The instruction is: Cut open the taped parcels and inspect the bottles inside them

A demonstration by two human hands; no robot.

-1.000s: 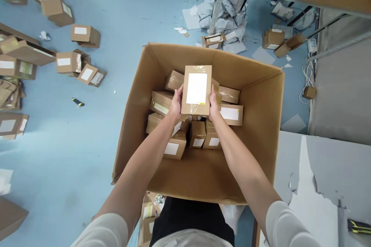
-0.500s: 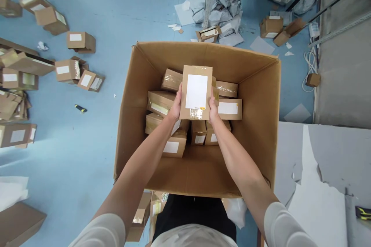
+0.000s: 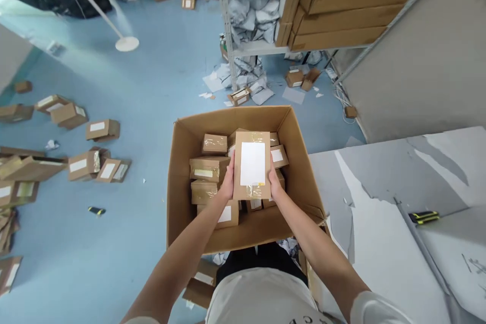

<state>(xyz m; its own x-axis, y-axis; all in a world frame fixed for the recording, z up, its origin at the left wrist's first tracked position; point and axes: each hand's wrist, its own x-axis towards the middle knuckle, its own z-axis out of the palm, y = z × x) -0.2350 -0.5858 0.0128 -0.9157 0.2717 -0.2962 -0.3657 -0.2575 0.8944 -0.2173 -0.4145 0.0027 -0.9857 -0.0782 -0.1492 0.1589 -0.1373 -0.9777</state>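
Between my two hands is a small brown cardboard box (image 3: 238,174), its face turned up with a large white label and clear tape across the lower end. My left hand (image 3: 228,180) grips its left side, and my right hand (image 3: 274,180) grips its right side. It is held over a big open carton (image 3: 178,202), in which several smaller taped parcels lie. One taped parcel (image 3: 205,168) sits left of my left hand. Another labelled parcel (image 3: 280,156) lies to the right of the held box, which hides some of the parcels beneath it.
Several labelled boxes (image 3: 102,130) are scattered over the blue floor at left, near a yellow-black cutter (image 3: 96,210). Ahead stands a metal shelf (image 3: 261,48) with long cartons (image 3: 349,15) and grey bags. A table (image 3: 383,248) at right bears another cutter (image 3: 424,217).
The view has tilted up, showing more of the shelf and the far floor. Both hands still hold the box, which now appears lower in the picture.
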